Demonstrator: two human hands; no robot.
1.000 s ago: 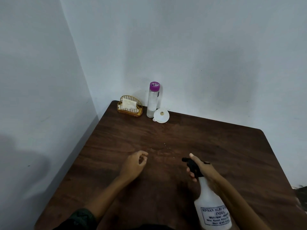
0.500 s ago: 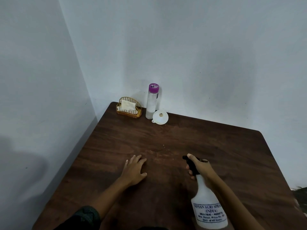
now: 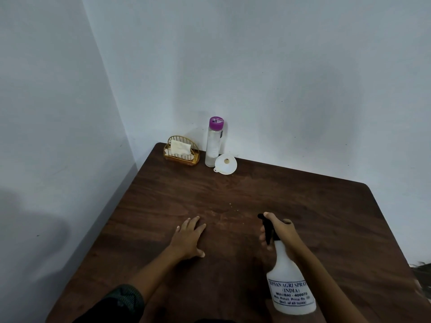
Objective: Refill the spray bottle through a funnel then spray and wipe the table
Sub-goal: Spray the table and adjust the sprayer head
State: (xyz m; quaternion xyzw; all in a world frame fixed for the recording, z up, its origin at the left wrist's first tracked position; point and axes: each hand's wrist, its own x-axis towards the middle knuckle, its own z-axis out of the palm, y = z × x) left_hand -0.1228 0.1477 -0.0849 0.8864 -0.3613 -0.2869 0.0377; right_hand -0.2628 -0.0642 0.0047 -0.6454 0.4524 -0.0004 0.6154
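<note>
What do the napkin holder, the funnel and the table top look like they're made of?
Napkin holder: thin gold-coloured wire, likely metal, with shiny bars. Funnel: white, slightly translucent, matte, probably plastic. Table: dark brown with a grain pattern and low sheen; wood or a wood-look laminate, can't tell which.

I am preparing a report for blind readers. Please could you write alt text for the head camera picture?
A person's right hand grips the black trigger of a white spray bottle over a dark wooden table, while the left hand lies flat on it. At the far corner stand a purple-capped bottle, a white funnel and a gold napkin holder.
</note>
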